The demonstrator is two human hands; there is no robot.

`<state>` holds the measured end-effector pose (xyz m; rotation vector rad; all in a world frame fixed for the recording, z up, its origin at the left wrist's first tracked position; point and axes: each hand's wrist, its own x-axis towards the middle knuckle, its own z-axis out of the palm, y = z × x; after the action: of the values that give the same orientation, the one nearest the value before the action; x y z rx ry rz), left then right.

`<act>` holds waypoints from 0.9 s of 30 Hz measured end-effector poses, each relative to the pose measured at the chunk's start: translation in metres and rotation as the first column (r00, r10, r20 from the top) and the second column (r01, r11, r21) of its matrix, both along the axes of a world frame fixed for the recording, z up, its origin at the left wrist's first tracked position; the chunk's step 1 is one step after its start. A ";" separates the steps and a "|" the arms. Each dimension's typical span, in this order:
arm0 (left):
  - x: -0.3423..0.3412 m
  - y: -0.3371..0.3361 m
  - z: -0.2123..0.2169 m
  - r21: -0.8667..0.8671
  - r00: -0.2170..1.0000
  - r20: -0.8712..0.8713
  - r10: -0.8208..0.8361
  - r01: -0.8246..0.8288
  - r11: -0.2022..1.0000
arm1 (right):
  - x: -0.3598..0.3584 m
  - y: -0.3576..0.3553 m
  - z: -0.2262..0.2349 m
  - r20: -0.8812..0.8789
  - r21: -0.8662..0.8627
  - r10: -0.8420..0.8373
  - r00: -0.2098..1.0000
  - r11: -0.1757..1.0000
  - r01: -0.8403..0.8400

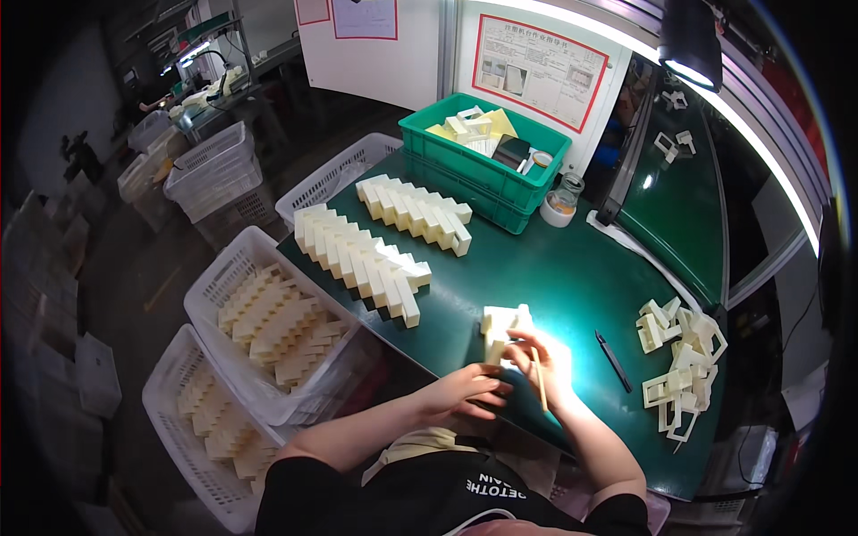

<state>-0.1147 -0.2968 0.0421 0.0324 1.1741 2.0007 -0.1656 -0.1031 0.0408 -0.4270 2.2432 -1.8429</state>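
Observation:
Cream plastic parts (497, 323) stand close together under the bright lamp light, near the front edge of the green table. My right hand (547, 364) is closed around a thin yellowish stick (540, 382) that points down toward me; its fingertips reach the right side of these parts. My left hand (463, 389) is at the table edge, fingers stretched out and apart, the uppermost close to the lower end of the parts. Whether it touches them I cannot tell. A dark slim pen-like tool (613, 361) lies to the right of my right hand.
Two stacked rows of cream parts (357, 259) (416, 213) lie at the left. Loose frame-shaped parts (684, 366) are heaped at right. A green crate (474, 196) and a glass jar (565, 198) stand behind. White baskets (201, 308) of parts sit left; a conveyor (670, 201) runs far right.

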 end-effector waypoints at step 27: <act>0.023 -0.108 -0.038 -0.106 0.289 -0.775 0.562 -0.936 0.334 | -0.024 -0.109 -0.032 -0.180 -0.020 0.170 0.969 0.984 -0.177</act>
<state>-0.0917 -0.4047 0.0041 -0.3007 2.6642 2.4515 -0.1894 -0.2123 0.0083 -0.7971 2.2038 -1.8209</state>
